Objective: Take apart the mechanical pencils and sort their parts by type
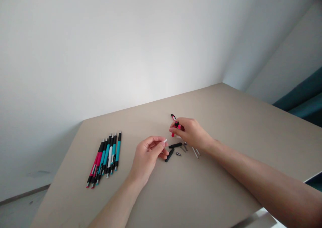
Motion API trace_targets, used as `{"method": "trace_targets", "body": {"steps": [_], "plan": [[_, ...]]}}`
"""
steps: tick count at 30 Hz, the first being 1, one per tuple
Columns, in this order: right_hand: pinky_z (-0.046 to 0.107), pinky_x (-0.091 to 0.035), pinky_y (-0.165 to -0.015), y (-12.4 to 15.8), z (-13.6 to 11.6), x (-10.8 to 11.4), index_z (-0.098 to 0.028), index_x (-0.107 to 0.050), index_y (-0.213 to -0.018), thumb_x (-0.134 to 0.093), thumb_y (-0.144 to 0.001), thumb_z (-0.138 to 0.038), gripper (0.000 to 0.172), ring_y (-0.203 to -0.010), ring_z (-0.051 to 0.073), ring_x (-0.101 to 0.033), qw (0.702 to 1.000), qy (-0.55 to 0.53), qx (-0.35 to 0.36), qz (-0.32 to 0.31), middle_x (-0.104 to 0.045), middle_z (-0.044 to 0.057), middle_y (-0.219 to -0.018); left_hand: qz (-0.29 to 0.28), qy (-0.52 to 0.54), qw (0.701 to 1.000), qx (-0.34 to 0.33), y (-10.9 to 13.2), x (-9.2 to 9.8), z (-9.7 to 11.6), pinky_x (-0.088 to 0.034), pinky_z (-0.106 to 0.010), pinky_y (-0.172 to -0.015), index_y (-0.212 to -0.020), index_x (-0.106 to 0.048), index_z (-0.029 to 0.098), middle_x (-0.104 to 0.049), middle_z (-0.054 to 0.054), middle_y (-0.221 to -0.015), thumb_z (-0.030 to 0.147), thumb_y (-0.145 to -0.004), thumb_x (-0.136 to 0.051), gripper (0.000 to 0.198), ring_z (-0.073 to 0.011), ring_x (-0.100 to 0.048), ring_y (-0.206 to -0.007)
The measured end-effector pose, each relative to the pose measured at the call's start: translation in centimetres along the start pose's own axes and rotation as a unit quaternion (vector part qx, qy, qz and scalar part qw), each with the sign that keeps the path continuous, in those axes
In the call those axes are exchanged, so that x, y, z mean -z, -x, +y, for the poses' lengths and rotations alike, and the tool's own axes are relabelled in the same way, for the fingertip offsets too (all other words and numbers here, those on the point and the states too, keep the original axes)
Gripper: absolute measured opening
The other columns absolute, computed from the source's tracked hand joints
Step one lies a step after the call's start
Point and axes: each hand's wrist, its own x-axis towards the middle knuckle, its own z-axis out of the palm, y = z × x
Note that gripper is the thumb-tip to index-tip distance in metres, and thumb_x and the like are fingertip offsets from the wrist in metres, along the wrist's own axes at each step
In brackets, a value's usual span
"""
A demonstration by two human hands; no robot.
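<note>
Left hand pinches a thin white plastic stick between thumb and fingertips, while the right hand grasps pink-and-black plastic pen pieces, probably two, though its fingers partly hide them. Judging by the layout, the work looks partway: seven whole click pens, four teal-and-black, two pink-and-black and one white-and-black, lie in a row on the beige tabletop's left side. Unjoined near the hands lie two black tapered grip sleeves, two slim white refills, a silver metal cone tip and, just beyond the right hand, one pink-and-black barrel.
</note>
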Motion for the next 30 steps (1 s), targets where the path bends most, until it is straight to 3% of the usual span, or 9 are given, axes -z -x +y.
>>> {"method": "trace_targets", "body": {"steps": [3, 8, 12, 15, 18, 20, 22, 26, 30], "plan": [[0.023, -0.036, -0.058, 0.1, -0.1, 0.2, -0.017, -0.064, -0.077, -0.056, -0.085, -0.028, 0.016, -0.057, 0.012, -0.049, 1.000, 0.005, 0.018, -0.002, -0.062, 0.001, -0.067, 0.022, -0.165, 0.983, -0.080, -0.1, 0.5, -0.3, -0.047, -0.024, -0.054, -0.086, -0.068, 0.017, -0.068, -0.004, -0.074, 0.028, -0.078, -0.064, 0.015, -0.0146, -0.060, -0.060], [0.024, -0.039, -0.065, 0.3, -0.6, 1.2, -0.016, -0.057, -0.081, -0.046, -0.088, -0.018, 0.014, -0.068, 0.013, -0.052, 0.992, -0.002, 0.122, -0.019, -0.060, 0.004, -0.076, 0.030, -0.387, 0.891, -0.236, -0.4, 1.3, -0.6, -0.045, -0.029, -0.069, -0.084, -0.070, 0.022, -0.068, -0.004, -0.080, 0.016, -0.079, -0.059, 0.013, -0.0173, -0.059, -0.071], [0.025, -0.040, -0.067, 0.6, -0.5, 1.5, -0.015, -0.058, -0.087, -0.043, -0.080, -0.003, 0.021, -0.072, 0.014, -0.054, 0.978, 0.014, 0.179, -0.105, -0.062, 0.005, -0.081, 0.003, -0.467, 0.847, -0.254, -0.4, 1.3, -0.3, -0.045, -0.033, -0.078, -0.087, -0.068, 0.021, -0.066, -0.005, -0.086, 0.010, -0.082, -0.052, 0.019, -0.0207, -0.058, -0.086], [0.026, -0.041, -0.068, 0.7, -0.3, 1.4, -0.016, -0.061, -0.090, -0.048, -0.078, -0.006, 0.021, -0.072, 0.015, -0.055, 0.972, 0.045, 0.187, -0.132, -0.065, 0.006, -0.083, 0.009, -0.494, 0.829, -0.261, 0.1, 1.0, 0.1, -0.046, -0.035, -0.081, -0.087, -0.066, 0.020, -0.061, -0.007, -0.091, 0.015, -0.085, -0.051, 0.016, -0.0208, -0.057, -0.089], [0.026, -0.040, -0.065, 0.7, -0.2, 1.4, -0.015, -0.063, -0.086, -0.051, -0.078, -0.010, 0.016, -0.069, 0.015, -0.054, 0.975, 0.041, 0.175, -0.133, -0.064, 0.006, -0.080, -0.017, -0.526, 0.805, -0.275, 0.7, 0.8, 0.5, -0.046, -0.036, -0.079, -0.084, -0.065, 0.020, -0.058, -0.006, -0.086, 0.027, -0.083, -0.059, 0.009, -0.0218, -0.056, -0.086], [0.025, -0.038, -0.061, 0.6, -0.3, 1.6, -0.016, -0.063, -0.083, -0.050, -0.082, -0.016, 0.013, -0.063, 0.013, -0.052, 0.987, -0.017, 0.131, -0.090, -0.061, 0.003, -0.072, -0.053, -0.547, 0.789, -0.274, 0.9, 0.9, 0.6, -0.046, -0.036, -0.077, -0.082, -0.065, 0.020, -0.058, -0.005, -0.084, 0.030, -0.078, -0.066, 0.011, -0.0230, -0.055, -0.085], [0.024, -0.037, -0.056, 0.3, -0.4, 1.8, -0.016, -0.059, -0.079, -0.046, -0.088, -0.027, 0.019, -0.057, 0.012, -0.048, 0.989, -0.133, 0.059, -0.019, -0.055, 0.001, -0.064, -0.075, -0.558, 0.782, -0.269, 1.1, 0.9, 0.5, -0.046, -0.036, -0.076, -0.081, -0.064, 0.021, -0.058, -0.005, -0.084, 0.027, -0.077, -0.067, 0.008, -0.0231, -0.055, -0.086], [0.024, -0.034, -0.049, -0.3, -0.2, 1.9, -0.017, -0.051, -0.071, -0.044, -0.089, -0.038, 0.029, -0.051, 0.010, -0.043, 0.935, -0.345, -0.012, 0.080, -0.048, -0.002, -0.059, -0.090, -0.554, 0.785, -0.262, 1.2, 0.8, 0.4, -0.045, -0.034, -0.075, -0.079, -0.061, 0.020, -0.058, -0.006, -0.085, 0.019, -0.083, -0.056, 0.007, -0.0225, -0.055, -0.086], [0.023, -0.026, -0.045, -0.3, 0.2, 1.7, -0.015, -0.056, -0.073, -0.051, -0.087, -0.039, 0.027, -0.049, 0.008, -0.034, 0.947, -0.305, -0.020, 0.098, -0.043, -0.004, -0.057, -0.076, -0.494, 0.830, -0.247, 1.3, 0.9, 0.6, -0.044, -0.032, -0.073, -0.084, -0.057, 0.019, -0.061, -0.006, -0.085, 0.019, -0.088, -0.048, 0.010, -0.0208, -0.057, -0.083]]}}
